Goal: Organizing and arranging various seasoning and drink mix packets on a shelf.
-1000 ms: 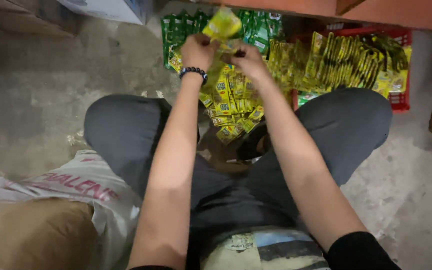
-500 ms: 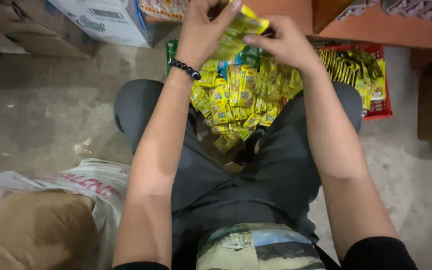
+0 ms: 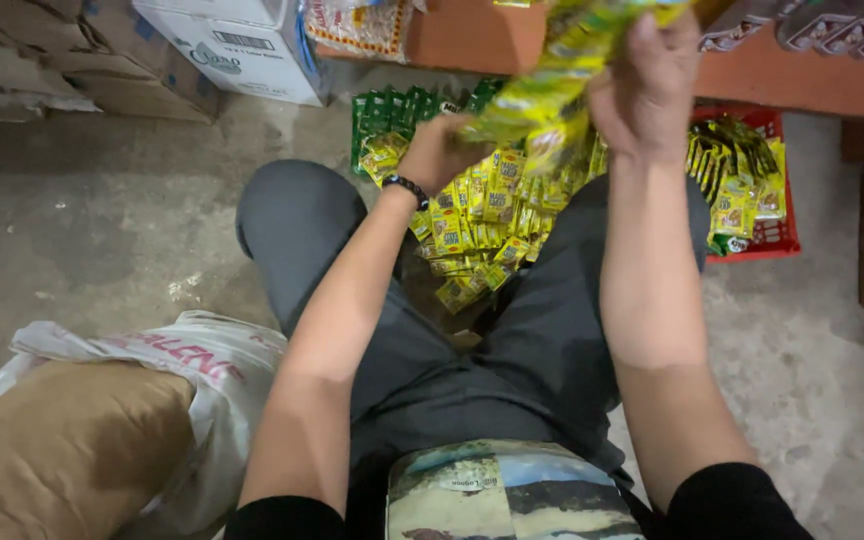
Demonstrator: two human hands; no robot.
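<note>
Head view: yellow-green sachet strip [image 3: 552,85] between both closed grips, right hand [image 3: 647,85] above left hand [image 3: 442,150].

The strip of yellow-green sachets [image 3: 552,80] is smeared by motion, so its print cannot be read, and its top runs off the upper edge. The right hand [image 3: 647,85] is blurred too; its fingers [image 3: 662,40] close on the strip, though how many sachets they pinch cannot be told. The left hand [image 3: 442,150] hides the strip's lower end. The person's thighs cover part of the sachet pile [image 3: 477,230]. The red crate [image 3: 767,200] is half hidden behind the right forearm. The white carton [image 3: 242,45] is cut off at the top.
</note>
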